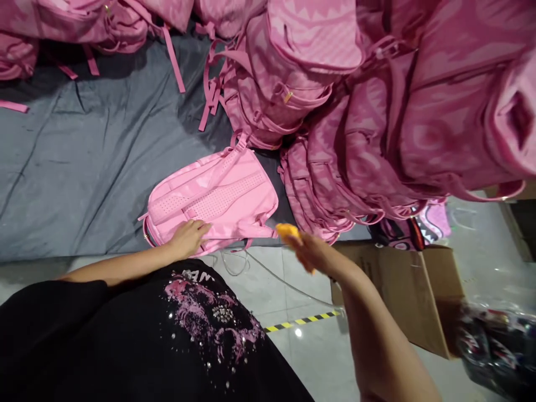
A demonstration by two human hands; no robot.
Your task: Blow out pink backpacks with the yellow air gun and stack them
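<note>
A light pink backpack (218, 198) lies back-side up on a grey cloth-covered table (84, 167), its perforated straps showing. My left hand (189, 237) rests on its near edge with the fingers laid flat. To the right, my right hand (312, 252) hovers past the table's edge, closed on a small orange object (288, 231) that is blurred and hard to name.
A tall heap of darker pink patterned backpacks (377, 111) fills the right and back of the table. More pink bags (84, 22) lie at the far left. A cardboard box (402, 290) stands on the tiled floor at the right, near yellow-black tape (299, 321).
</note>
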